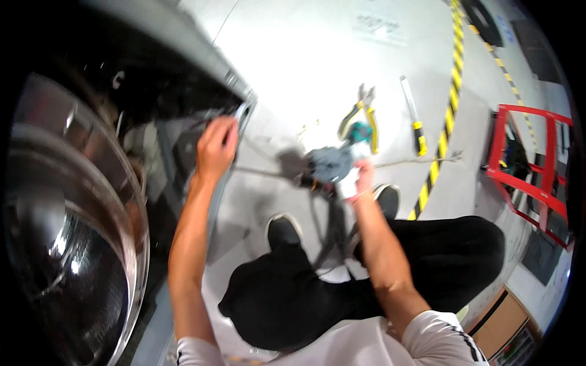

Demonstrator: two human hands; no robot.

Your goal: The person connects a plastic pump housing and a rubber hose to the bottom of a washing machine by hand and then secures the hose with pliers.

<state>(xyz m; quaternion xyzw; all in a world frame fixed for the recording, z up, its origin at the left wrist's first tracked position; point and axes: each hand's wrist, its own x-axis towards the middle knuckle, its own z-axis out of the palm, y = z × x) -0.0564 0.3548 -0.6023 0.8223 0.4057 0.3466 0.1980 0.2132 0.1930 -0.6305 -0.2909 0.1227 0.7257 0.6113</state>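
Observation:
My left hand [217,146] is closed at the edge of the open machine housing [239,125]; what its fingers hold, if anything, is hidden. My right hand [364,178] grips the right side of a grey rounded part [329,163] with dark wires or connectors at its lower side. This part is held above the floor between my knees and the pliers, and its kind is blurred. Just beyond it lie pliers [373,125] with yellow-and-black handles, their jaws pointing away, next to a small teal object [361,132].
A large shiny metal drum [131,244] with a clear rim fills the left side. A long tool [417,131] with a yellow-and-black handle lies right of the pliers. Yellow-and-black tape [453,100] crosses the floor. A red metal frame [530,177] stands at the right.

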